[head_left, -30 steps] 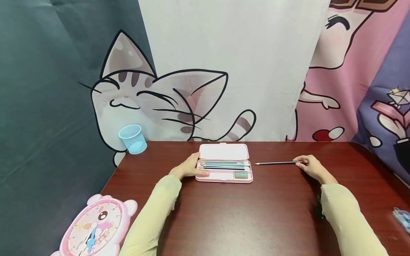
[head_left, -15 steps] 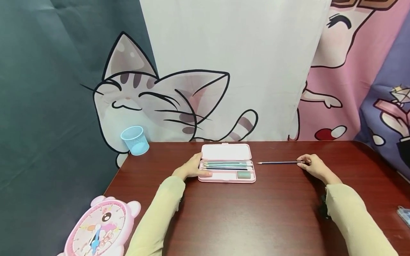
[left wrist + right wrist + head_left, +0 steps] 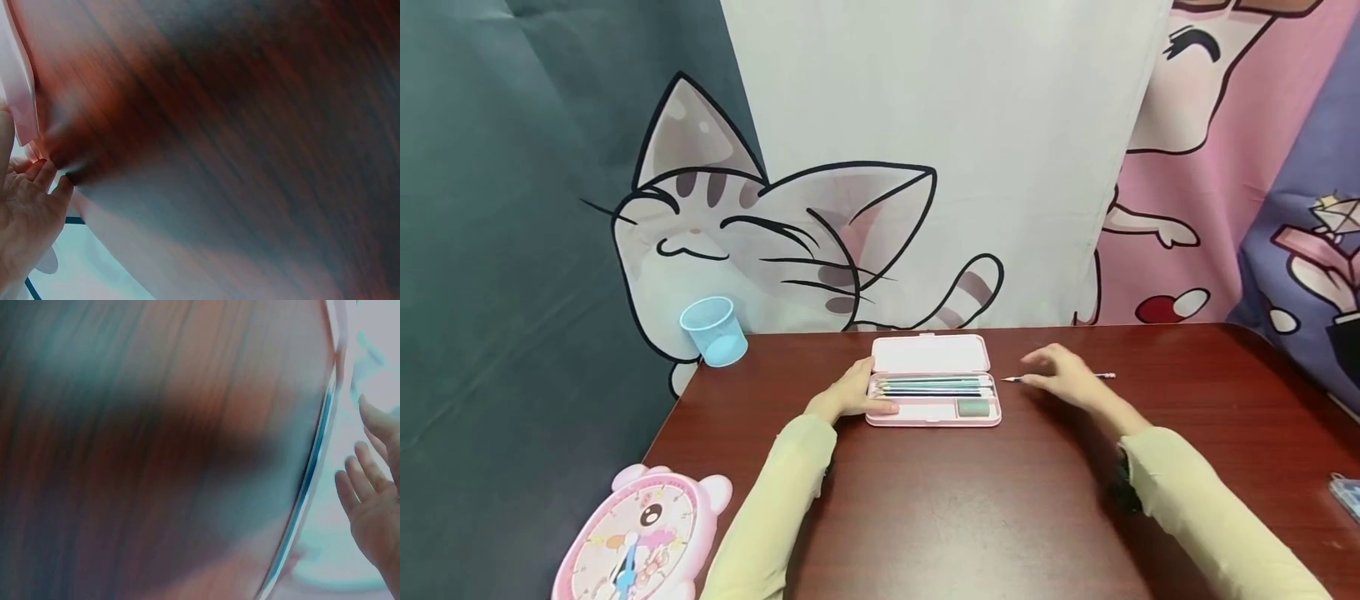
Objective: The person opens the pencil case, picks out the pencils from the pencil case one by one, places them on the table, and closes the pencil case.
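A pink pencil case (image 3: 925,422) lies on the table with its lid thrown back. Several pencils (image 3: 934,385) fill its upper tray, and a grey-green eraser-like block (image 3: 973,407) sits at its lower right. My left hand (image 3: 848,393) holds the case's left end, thumb over the near side and fingers along the end. To the right of the case is a loose pencil (image 3: 1105,376), its tip pointing at the case. My right hand (image 3: 1063,375) hovers over the middle of this pencil, hiding part of it; the fingers are spread and hold nothing.
A light blue mesh cup (image 3: 715,333) stands at the far left corner of the table. A pink animal-shaped clock (image 3: 640,533) is at the near left. Part of a small bluish item (image 3: 1347,493) shows at the right edge. A printed curtain (image 3: 1045,167) hangs behind the table.
My right hand has let go of the pencil's right end and moved left above its middle, the pencil staying on the table. The left hand keeps its hold on the case.
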Demonstrator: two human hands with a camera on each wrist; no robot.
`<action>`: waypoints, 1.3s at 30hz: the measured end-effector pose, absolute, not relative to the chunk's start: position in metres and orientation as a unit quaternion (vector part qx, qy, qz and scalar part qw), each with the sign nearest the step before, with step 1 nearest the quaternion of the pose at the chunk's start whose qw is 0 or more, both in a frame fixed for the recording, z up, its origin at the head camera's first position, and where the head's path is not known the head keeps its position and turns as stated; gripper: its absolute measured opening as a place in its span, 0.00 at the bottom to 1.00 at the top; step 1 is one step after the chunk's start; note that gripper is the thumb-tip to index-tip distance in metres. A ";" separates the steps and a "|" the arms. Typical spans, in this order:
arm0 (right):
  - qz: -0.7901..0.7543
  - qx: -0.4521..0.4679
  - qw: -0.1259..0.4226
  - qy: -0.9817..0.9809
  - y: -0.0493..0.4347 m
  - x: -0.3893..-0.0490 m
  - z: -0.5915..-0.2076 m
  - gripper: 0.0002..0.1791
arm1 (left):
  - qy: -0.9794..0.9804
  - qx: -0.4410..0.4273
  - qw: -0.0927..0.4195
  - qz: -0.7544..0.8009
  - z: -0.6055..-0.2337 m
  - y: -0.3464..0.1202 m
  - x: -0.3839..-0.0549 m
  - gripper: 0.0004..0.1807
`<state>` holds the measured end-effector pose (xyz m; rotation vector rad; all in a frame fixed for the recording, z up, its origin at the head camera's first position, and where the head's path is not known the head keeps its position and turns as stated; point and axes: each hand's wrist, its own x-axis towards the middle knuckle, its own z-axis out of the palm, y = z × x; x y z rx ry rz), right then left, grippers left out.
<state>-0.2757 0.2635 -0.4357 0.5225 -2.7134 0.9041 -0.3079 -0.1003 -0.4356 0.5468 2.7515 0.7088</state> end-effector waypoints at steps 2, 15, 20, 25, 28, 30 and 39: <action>0.317 0.208 0.087 -0.921 0.239 -0.277 -0.433 0.15 | 0.944 0.191 0.121 0.239 -0.436 -0.101 -0.308 0.56; 0.235 0.302 -0.019 -0.924 0.178 -0.288 -0.425 0.14 | 0.946 0.193 0.119 0.233 -0.434 -0.097 -0.304 0.55; 0.209 0.308 -0.005 -0.928 0.175 -0.287 -0.426 0.12 | 0.947 0.193 0.121 0.226 -0.436 -0.098 -0.306 0.55; 0.213 0.296 0.011 -0.931 0.172 -0.288 -0.428 0.11 | 0.948 0.187 0.122 0.228 -0.436 -0.100 -0.307 0.56; 0.208 0.295 0.022 -0.932 0.171 -0.285 -0.427 0.10 | 0.948 0.190 0.121 0.225 -0.435 -0.099 -0.306 0.55; 0.193 0.303 0.036 -0.933 0.171 -0.283 -0.426 0.08 | 0.948 0.194 0.118 0.224 -0.435 -0.100 -0.306 0.55; 0.130 0.343 0.138 -0.920 0.178 -0.278 -0.428 0.03 | 0.945 0.189 0.120 0.238 -0.433 -0.099 -0.305 0.57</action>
